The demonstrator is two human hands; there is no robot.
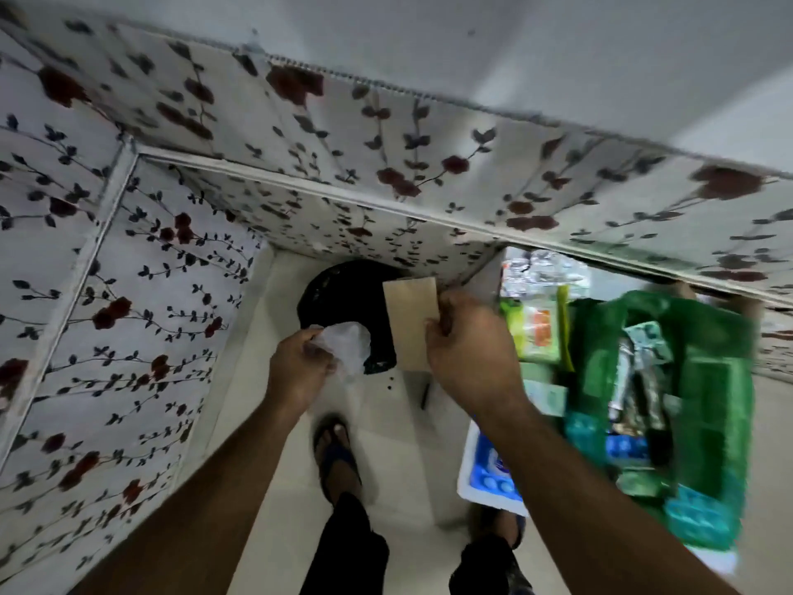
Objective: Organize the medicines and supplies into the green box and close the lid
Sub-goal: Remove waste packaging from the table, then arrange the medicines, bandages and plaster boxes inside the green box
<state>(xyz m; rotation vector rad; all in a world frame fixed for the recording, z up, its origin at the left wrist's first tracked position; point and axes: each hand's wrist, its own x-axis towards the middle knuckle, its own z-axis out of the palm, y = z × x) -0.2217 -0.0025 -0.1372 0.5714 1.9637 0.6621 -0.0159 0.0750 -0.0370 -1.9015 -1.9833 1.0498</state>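
The green box point(725, 405) stands at the right, blurred, with tubes, blister strips and packets inside it. Medicine packets point(536, 324) and a white and blue box point(489, 474) lie to its left. My right hand point(467, 350) pinches a flat brown paper envelope point(410, 324) by its right edge, holding it upright over the floor. My left hand point(296, 367) grips a crumpled clear plastic bag point(347, 350). Both hands hang above a black bin bag point(347, 294) on the floor.
Floral-patterned panels point(128, 294) wall the left side and run across the top. The pale tiled floor point(407, 465) shows my two sandalled feet and dark trouser legs below. A small dark stick point(425, 397) lies on the floor near the envelope.
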